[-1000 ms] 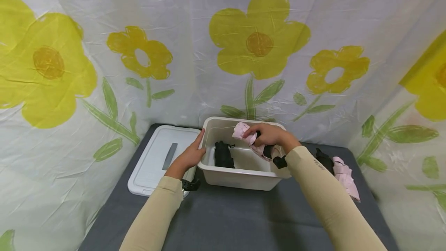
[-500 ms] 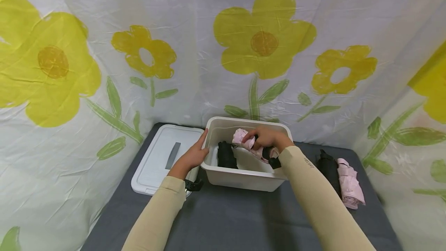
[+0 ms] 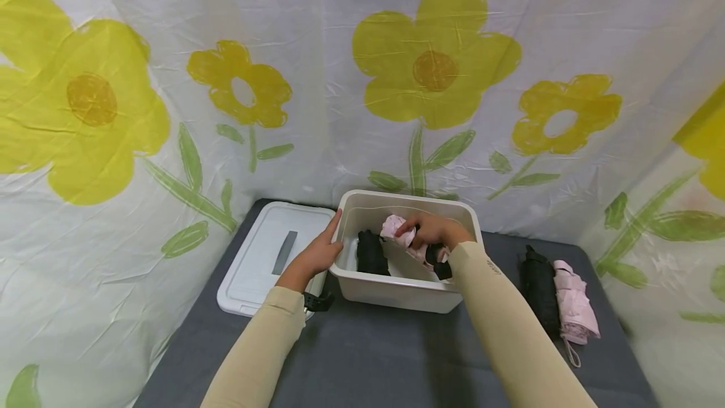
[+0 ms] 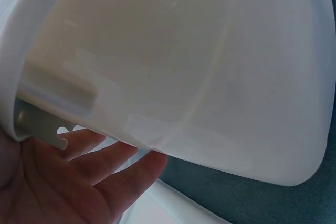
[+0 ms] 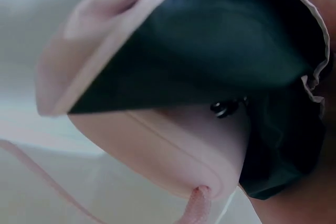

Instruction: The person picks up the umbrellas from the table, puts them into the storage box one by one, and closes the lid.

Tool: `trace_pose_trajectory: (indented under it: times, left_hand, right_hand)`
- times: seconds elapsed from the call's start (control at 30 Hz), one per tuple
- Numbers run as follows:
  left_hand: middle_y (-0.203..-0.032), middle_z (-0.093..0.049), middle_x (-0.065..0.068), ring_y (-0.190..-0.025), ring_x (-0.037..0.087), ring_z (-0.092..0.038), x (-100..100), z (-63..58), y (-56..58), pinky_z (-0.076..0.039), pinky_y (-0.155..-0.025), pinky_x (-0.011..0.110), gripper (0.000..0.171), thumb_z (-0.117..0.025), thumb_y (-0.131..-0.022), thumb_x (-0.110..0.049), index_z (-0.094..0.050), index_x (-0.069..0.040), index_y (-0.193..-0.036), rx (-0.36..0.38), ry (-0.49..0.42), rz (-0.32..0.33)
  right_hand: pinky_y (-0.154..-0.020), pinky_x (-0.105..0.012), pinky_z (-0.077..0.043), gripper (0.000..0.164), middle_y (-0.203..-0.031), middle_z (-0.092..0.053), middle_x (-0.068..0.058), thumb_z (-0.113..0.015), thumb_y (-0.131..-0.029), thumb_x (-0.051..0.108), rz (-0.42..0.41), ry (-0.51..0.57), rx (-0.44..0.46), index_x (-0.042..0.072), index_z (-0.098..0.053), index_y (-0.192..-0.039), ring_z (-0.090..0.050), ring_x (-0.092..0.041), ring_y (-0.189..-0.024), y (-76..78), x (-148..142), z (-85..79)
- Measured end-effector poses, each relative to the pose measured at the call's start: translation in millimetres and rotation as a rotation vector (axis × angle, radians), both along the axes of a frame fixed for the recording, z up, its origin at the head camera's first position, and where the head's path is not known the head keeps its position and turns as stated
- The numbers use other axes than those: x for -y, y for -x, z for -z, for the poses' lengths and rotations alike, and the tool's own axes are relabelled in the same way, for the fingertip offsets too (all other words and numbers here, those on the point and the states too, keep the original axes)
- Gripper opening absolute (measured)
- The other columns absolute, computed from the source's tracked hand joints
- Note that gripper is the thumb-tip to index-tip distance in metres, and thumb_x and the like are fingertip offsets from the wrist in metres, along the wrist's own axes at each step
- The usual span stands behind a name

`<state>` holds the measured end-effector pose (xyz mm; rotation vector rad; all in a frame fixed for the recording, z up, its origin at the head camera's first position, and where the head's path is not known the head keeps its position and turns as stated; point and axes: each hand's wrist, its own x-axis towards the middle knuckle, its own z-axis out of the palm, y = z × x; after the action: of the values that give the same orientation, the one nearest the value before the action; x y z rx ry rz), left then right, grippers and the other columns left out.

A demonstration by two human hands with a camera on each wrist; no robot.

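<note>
In the head view, a cream plastic storage bin (image 3: 396, 294) stands on the table. My left hand (image 3: 314, 254) grips its left rim, and the left wrist view shows several fingers (image 4: 134, 182) against the outer wall. Inside the bin, my right hand (image 3: 433, 232) holds a folded pink umbrella (image 3: 392, 226) slantwise. Its smooth pink handle (image 5: 173, 156), wrist cord (image 5: 197, 205) and dark inner fabric (image 5: 199, 56) fill the right wrist view. A folded black umbrella (image 3: 371, 254) lies at the left of the bin floor.
A white lid (image 3: 249, 269) with a grey handle lies left of the bin. To the right, another black umbrella (image 3: 540, 294) and another pink umbrella (image 3: 574, 307) lie side by side on the dark grey table (image 3: 362, 357). A flower-printed curtain (image 3: 317, 80) hangs close behind.
My right hand has lowered the pink umbrella deeper into the bin. The left hand keeps its place on the rim. The head view has shifted slightly, showing more of the umbrellas at right.
</note>
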<state>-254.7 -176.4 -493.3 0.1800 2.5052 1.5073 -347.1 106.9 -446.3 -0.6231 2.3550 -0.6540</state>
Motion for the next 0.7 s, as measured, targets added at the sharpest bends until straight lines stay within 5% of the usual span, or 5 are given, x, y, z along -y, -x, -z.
trace_pose_trajectory:
  times: [0.27,0.4,0.53,0.7]
  left_hand:
    - [-0.163,-0.008,0.013,-0.147,0.035,-0.019,-4,-1.7,-2.6,-0.025,-0.114,0.055,0.076,-0.037,-0.097,-0.009,0.004,-0.032,-0.156,0.002,0.0,-0.001]
    - [-0.163,-0.008,0.012,-0.147,0.035,-0.018,-5,-2.9,-3.4,-0.024,-0.114,0.055,0.076,-0.037,-0.097,-0.009,0.004,-0.033,-0.156,0.004,0.001,-0.002]
    - [-0.163,-0.008,0.012,-0.147,0.035,-0.018,-4,-1.1,-1.8,-0.024,-0.114,0.056,0.076,-0.037,-0.097,-0.009,0.004,-0.033,-0.156,0.002,0.002,-0.003]
    - [-0.163,-0.009,0.013,-0.147,0.036,-0.019,0,0.7,0.0,-0.024,-0.114,0.056,0.076,-0.037,-0.097,-0.009,0.003,-0.032,-0.157,-0.002,0.009,-0.011]
  right_hand:
    - [-0.073,-0.026,-0.046,0.047,-0.116,-0.065,-0.008,-0.069,-0.075,0.001,0.033,0.018,-0.008,0.014,-0.07,-0.12,-0.052,-0.017,-0.092,-4.8,0,12.6]
    - [-0.08,-0.031,-0.05,0.045,-0.128,-0.061,-0.016,-0.062,-0.086,0.006,0.091,0.057,0.106,0.008,-0.061,-0.131,-0.057,-0.023,-0.107,-10.9,2,15.4]
    - [-0.082,-0.043,-0.055,0.044,-0.146,-0.041,-0.022,-0.044,-0.1,0.018,0.184,0.115,0.266,0.009,-0.046,-0.143,-0.05,-0.035,-0.124,-14.5,6,13.4]
    - [-0.079,-0.046,-0.057,0.044,-0.145,-0.038,-0.03,-0.034,-0.104,0.023,0.193,0.202,0.367,0.01,-0.041,-0.146,-0.058,-0.042,-0.117,-14.5,14,3.6]
